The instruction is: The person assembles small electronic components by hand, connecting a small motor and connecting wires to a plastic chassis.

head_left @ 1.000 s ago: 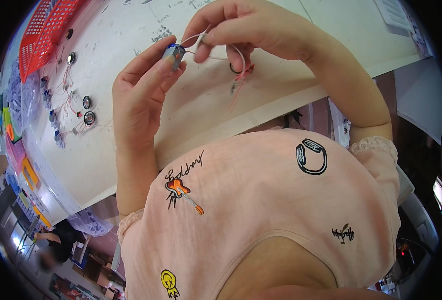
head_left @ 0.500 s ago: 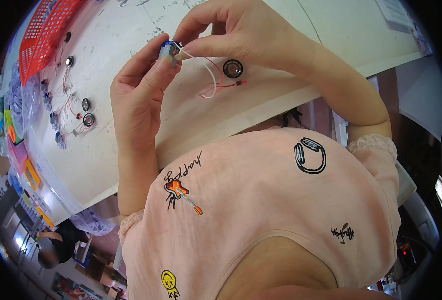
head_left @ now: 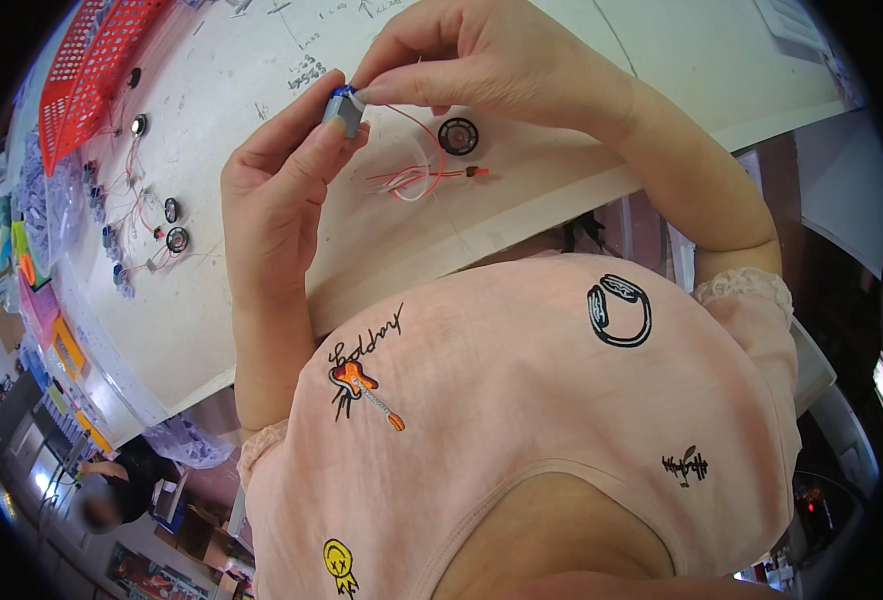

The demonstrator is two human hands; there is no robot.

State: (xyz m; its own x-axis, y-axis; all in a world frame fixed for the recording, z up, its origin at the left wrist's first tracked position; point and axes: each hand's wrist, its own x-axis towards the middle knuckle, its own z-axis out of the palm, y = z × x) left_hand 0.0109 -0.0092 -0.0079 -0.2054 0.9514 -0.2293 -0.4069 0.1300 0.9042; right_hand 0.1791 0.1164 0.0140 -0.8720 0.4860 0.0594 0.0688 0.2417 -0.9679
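Observation:
My left hand (head_left: 280,190) holds a small grey and blue block-shaped part (head_left: 343,110) between thumb and fingers, above the white table (head_left: 562,110). My right hand (head_left: 462,70) pinches the top of that same part from the right. Thin red and white wires (head_left: 414,178) trail from it down to the table, ending in a small red plug. A small round black speaker (head_left: 457,135) lies on the table just under my right hand.
A red plastic basket (head_left: 92,70) stands at the far left of the table. Several small round speakers with wires (head_left: 174,238) lie along the left side beside clear plastic bags (head_left: 47,200). Another person (head_left: 112,480) works at lower left.
Both hands moved slightly left and up with the part. The speaker and wires that hung from my right hand now lie on the table.

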